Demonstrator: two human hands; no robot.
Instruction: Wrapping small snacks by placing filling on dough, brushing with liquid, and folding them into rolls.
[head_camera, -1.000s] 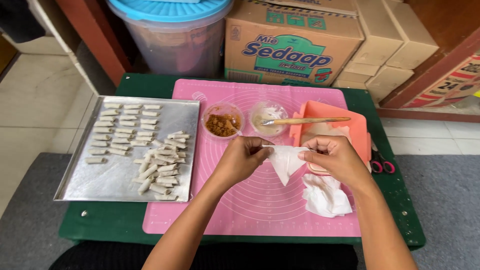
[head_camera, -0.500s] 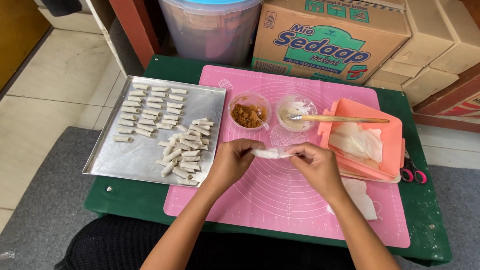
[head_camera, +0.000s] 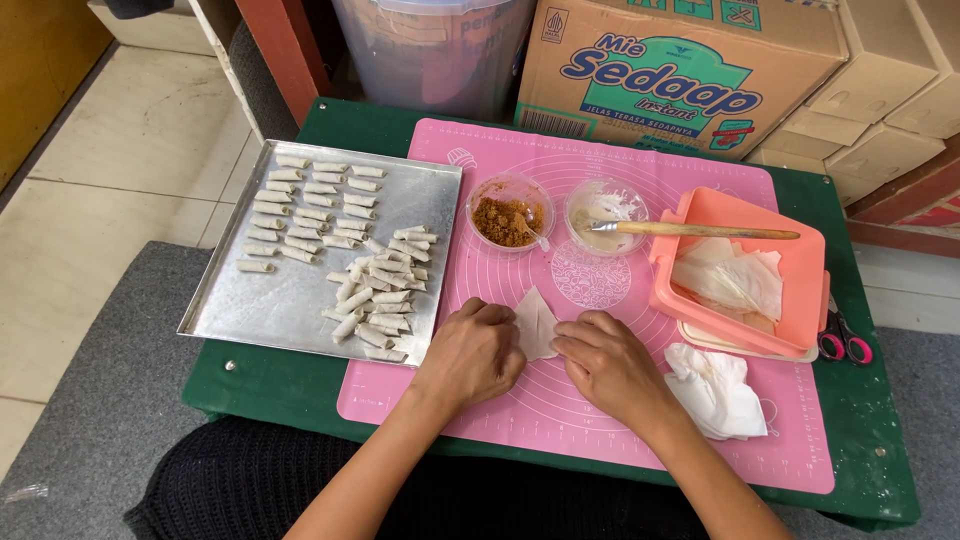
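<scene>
Metal tray (head_camera: 250, 310) of small rolls (head_camera: 372, 300) — pink-handled scissors (head_camera: 845, 343) far right

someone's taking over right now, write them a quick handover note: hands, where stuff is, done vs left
Left hand and right hand: both flat on the pink mat, fingertips pressing the edges of one wrapper between them; no filling on it yet.
Tray at left: many finished rolls, part in rows, part in a heap.
Filling bowl with spoon and paste bowl with brush sit above the hands.
Orange box at right holds more wrappers; cloth beside the right hand, scissors at the far edge.
Left: fill, roll, seal this wrapper, then the ones in the box.
</scene>
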